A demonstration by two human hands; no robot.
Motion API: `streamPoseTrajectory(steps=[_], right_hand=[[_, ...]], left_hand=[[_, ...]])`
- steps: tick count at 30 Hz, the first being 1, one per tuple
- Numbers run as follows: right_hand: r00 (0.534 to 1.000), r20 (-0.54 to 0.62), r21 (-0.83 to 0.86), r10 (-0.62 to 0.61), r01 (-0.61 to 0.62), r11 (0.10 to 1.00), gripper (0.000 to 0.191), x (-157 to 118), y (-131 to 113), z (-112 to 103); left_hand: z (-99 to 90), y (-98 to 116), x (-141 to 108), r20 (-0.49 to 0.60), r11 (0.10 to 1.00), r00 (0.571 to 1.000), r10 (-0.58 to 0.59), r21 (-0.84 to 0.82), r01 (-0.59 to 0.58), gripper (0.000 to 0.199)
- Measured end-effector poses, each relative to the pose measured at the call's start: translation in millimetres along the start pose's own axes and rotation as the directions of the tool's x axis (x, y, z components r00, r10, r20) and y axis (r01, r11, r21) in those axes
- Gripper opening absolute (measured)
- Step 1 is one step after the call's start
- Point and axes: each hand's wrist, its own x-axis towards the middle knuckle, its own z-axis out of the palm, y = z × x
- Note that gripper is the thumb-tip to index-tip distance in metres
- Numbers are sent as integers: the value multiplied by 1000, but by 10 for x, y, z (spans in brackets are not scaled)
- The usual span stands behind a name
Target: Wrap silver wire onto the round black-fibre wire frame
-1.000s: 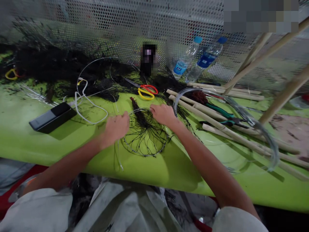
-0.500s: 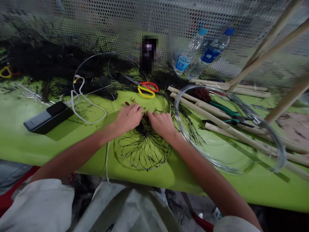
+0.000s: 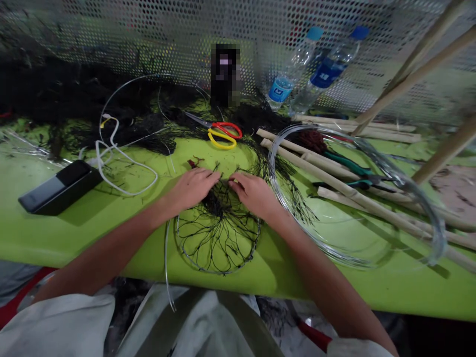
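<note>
A perforated screen [image 3: 167,29] lines the rear of the green table [image 3: 386,292]. In front of the screen stand 2 clear bottles [image 3: 279,90], side by side: 1 with a light blue cap, 1 with a dark blue cap. To their left is 1 upright dark object [image 3: 225,82], its detail pixelated. 1 pair of scissors [image 3: 212,127], with 1 red and 1 yellow handle, lies below it. At far left, 1 dark power bank [image 3: 59,187] rests beside a looped white cable [image 3: 99,157]. At right, green-handled pliers [image 3: 370,181] lie among several pale wooden sticks [image 3: 345,187], near a dark red bundle [image 3: 313,142].
</note>
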Motion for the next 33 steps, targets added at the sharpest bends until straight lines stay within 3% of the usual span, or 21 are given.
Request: streamPoseTrajectory(steps=[8, 13, 21, 27, 33], right_hand=[[1000, -23, 208, -13, 17, 978, 34, -55, 41, -75], [997, -68, 287, -45, 63, 956, 29, -12, 7, -127], [997, -8, 389, -78, 75, 918, 30, 15, -3, -135], [999, 10, 435, -46, 37, 900, 29, -94, 178, -161], [996, -32, 429, 84, -62, 901, 34, -307, 261, -45]], left_hand=[[-62, 1, -81, -43, 994, 997, -65, -90, 60, 31], [-204, 22, -17, -24, 986, 999, 41, -160, -44, 27], [-59, -16, 20, 71, 941, 997, 13, -338, 12, 35], [-45, -228, -63, 48, 908, 998, -45, -414, 61, 39], [-79, -473, -117, -12, 876, 988, -151, -465, 128, 40]])
